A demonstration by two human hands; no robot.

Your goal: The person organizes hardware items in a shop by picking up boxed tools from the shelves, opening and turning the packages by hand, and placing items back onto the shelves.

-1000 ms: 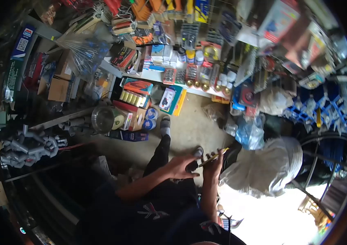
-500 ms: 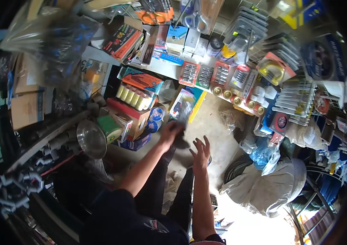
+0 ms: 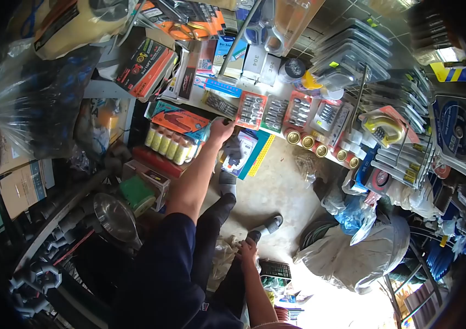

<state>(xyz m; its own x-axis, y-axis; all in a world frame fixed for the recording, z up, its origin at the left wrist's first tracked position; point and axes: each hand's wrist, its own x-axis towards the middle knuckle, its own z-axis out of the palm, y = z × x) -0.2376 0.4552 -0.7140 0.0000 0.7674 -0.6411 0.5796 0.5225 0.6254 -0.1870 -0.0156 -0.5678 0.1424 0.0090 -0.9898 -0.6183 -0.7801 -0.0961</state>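
Observation:
My left hand reaches up to the front edge of the shelf, its fingers closed at the lower end of a clear blister pack of dark bits. The fingertips are partly hidden. That pack lies tilted beside a red-backed pack of bits and a green-backed one. Just left of my left hand is an orange and teal box. My right hand rests on my knee with its fingers curled in, and I see nothing in it.
Gold-ended cylinders line the shelf's front edge. Yellow-labelled bottles sit on stacked boxes at left. A metal bowl stands lower left. A large wrapped bundle is at right. Hanging blister packs crowd the upper right.
My left hand has carried the clear pack up and leftward to the shelf. My right hand, which was raised with fingers spread, has dropped to my knee and curled. The view has shifted slightly.

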